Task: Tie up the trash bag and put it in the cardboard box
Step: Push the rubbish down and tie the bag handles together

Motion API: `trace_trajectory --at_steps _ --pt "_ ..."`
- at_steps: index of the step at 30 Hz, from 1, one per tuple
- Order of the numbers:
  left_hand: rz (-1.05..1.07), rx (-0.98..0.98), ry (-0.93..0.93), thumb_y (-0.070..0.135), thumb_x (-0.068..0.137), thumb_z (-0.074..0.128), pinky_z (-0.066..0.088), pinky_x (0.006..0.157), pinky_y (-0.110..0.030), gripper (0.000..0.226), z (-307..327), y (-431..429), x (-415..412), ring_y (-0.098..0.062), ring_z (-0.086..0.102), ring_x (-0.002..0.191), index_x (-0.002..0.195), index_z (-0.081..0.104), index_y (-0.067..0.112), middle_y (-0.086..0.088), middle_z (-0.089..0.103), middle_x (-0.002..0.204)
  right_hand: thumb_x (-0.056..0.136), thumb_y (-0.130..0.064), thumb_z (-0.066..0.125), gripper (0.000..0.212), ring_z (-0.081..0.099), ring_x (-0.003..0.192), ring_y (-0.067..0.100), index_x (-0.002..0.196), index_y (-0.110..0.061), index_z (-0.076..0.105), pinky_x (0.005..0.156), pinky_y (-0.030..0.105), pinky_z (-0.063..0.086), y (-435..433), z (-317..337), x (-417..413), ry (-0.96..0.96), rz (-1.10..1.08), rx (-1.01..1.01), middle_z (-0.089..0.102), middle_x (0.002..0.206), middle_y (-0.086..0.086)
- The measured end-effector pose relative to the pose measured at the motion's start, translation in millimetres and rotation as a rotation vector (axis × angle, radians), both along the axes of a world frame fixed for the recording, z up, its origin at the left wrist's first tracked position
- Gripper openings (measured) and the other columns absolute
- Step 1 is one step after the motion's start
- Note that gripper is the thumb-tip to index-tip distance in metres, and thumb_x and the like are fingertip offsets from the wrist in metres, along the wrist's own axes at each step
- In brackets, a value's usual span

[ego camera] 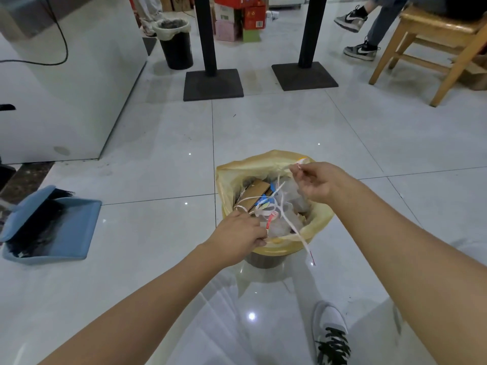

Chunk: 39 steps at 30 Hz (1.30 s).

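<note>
On the tiled floor in front of the person, the yellow trash bag (266, 164) is sitting open in a small dark bin (263, 260), its rim folded over the bin's edge. The left hand (237, 234) is reaching to the near left rim, its fingers (259, 239) clenching on the plastic there. The right hand (315, 181) is hovering over the far right rim, its fingers (299, 169) pinching a thin white strip (280, 193) that is trailing down among the rubbish and over the near edge. A piece of brown card (257, 192) and crumpled clear plastic are lying inside the bag.

This appears to be the opening of the tying step: the rim is being gathered and nothing is knotted yet. The next move probably calls for tucking the loose strip back inside, then pulling opposite sides of the rim off the bin and drawing them together over the contents.

Whether the strip belongs to the bag or is merely rubbish is hard to make out. The left fingertips are partly hiding behind the hand. No open cardboard box can be seen near the bin; only stacked cartons (238, 19) are standing well away beyond the black stands (213, 84).
</note>
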<state>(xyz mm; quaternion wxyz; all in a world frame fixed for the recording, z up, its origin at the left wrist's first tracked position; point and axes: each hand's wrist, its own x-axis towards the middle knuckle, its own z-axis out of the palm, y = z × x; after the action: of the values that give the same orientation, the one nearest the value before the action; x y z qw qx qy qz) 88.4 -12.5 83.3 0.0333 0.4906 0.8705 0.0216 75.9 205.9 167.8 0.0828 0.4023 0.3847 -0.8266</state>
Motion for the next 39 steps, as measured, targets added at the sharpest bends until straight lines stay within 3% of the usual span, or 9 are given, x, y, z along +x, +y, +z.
trace_trajectory --at_steps 2,4,9,13,18,25,31,35,39 --pt "-0.002 0.049 -0.004 0.040 0.098 0.045 0.027 0.087 -0.029 0.028 0 -2 0 -0.019 0.056 0.103 0.108 0.068 0.026 0.006 0.065 0.103 0.101 -0.009 0.048 0.021 0.069 0.064 0.026 0.106 0.011 0.051 0.060 0.028 0.061 1 -7 -6 -0.018 -0.046 -0.072 0.061 0.098 0.020" --pt "-0.023 0.118 0.010 0.039 0.095 0.052 0.031 0.083 -0.029 0.024 -2 -2 -2 -0.020 0.061 0.094 0.097 0.070 0.023 0.005 0.067 0.094 0.100 -0.014 0.049 0.025 0.068 0.084 0.030 0.118 0.005 0.046 0.081 0.034 0.060 0 -12 -2 -0.115 0.136 0.173 0.058 0.101 0.022" --pt "0.034 0.185 0.055 0.046 0.093 0.035 0.029 0.070 -0.028 0.039 -6 1 -7 -0.021 0.063 0.082 0.089 0.068 0.025 0.007 0.065 0.083 0.091 -0.007 0.057 0.017 0.055 0.055 0.023 0.102 0.003 0.064 0.047 0.024 0.045 0 -6 20 -0.088 0.689 1.010 0.065 0.073 0.014" --pt "0.086 0.245 -0.008 0.043 0.096 0.042 0.032 0.075 -0.029 0.032 5 5 -10 -0.017 0.060 0.094 0.098 0.069 0.027 0.008 0.066 0.090 0.087 -0.015 0.067 0.022 0.055 0.071 0.014 0.108 -0.015 0.071 0.064 0.025 0.047 -9 1 31 0.142 1.156 1.226 0.060 0.080 -0.004" --pt "0.110 0.300 -0.037 0.040 0.095 0.048 0.034 0.077 -0.029 0.024 16 2 -12 -0.016 0.058 0.091 0.097 0.069 0.029 0.009 0.065 0.090 0.084 -0.033 0.072 0.035 0.060 0.096 0.019 0.115 -0.018 0.068 0.084 0.030 0.046 -27 -16 41 0.122 1.445 1.351 0.066 0.110 0.002" --pt "0.144 0.281 -0.137 0.054 0.086 0.053 0.035 0.089 -0.031 0.031 24 4 -7 -0.010 0.054 0.100 0.106 0.063 0.031 0.013 0.064 0.103 0.090 -0.030 0.058 0.019 0.062 0.092 0.014 0.097 -0.032 0.076 0.081 0.035 0.050 -35 -11 49 0.329 1.264 1.635 0.072 0.099 -0.009" --pt "0.187 0.303 -0.155 0.046 0.092 0.053 0.037 0.085 -0.033 0.025 35 16 -5 -0.014 0.058 0.089 0.089 0.067 0.026 0.008 0.067 0.085 0.088 -0.025 0.057 0.019 0.060 0.092 0.016 0.088 -0.032 0.074 0.076 0.036 0.051 -37 12 55 0.361 1.215 1.719 0.067 0.094 -0.008" --pt "0.266 0.655 -0.487 0.025 0.090 0.060 0.048 0.078 -0.032 0.015 63 12 -3 -0.013 0.065 0.078 0.081 0.071 0.020 0.005 0.073 0.076 0.091 -0.019 0.061 0.014 0.056 0.079 -0.001 0.083 -0.023 0.072 0.072 0.023 0.044 -36 47 47 0.496 1.067 1.514 0.061 0.080 -0.015" --pt "0.250 0.911 -0.500 0.010 0.091 0.061 0.049 0.072 -0.031 0.016 113 2 -6 -0.019 0.063 0.070 0.077 0.066 0.016 0.003 0.068 0.069 0.093 -0.019 0.061 0.012 0.052 0.056 -0.009 0.092 -0.015 0.073 0.056 0.007 0.038 -5 67 20 0.494 0.464 1.216 0.068 0.077 -0.007"
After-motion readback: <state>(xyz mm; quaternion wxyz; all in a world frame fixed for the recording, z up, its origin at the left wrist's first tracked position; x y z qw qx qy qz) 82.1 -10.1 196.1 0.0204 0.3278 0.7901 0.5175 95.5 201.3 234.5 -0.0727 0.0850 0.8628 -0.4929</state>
